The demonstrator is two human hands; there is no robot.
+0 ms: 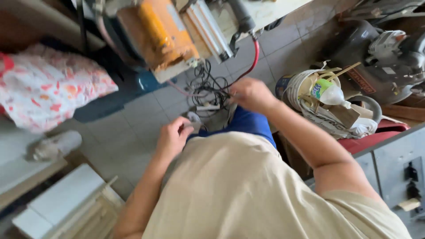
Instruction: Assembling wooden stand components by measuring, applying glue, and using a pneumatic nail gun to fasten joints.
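Observation:
My left hand (172, 137) is closed around a small grey-white piece near my knee, at the end of a thin wire. My right hand (251, 94) pinches thin wires beside a tangle of black cables (207, 86) lying on the tiled floor (133, 128). A white plug or connector (208, 107) sits under the tangle. A red cable (254, 59) curves up from the tangle to a dark motor part above. My beige shirt and blue trousers fill the lower middle of the view.
An orange machine (161, 33) with a white ribbed part stands at the top. A flowered cloth bundle (44, 84) lies at left. A bucket of rubbish with a plastic bottle (325, 95) stands at right, beside dark machinery (385, 53). White boards (66, 199) lie at lower left.

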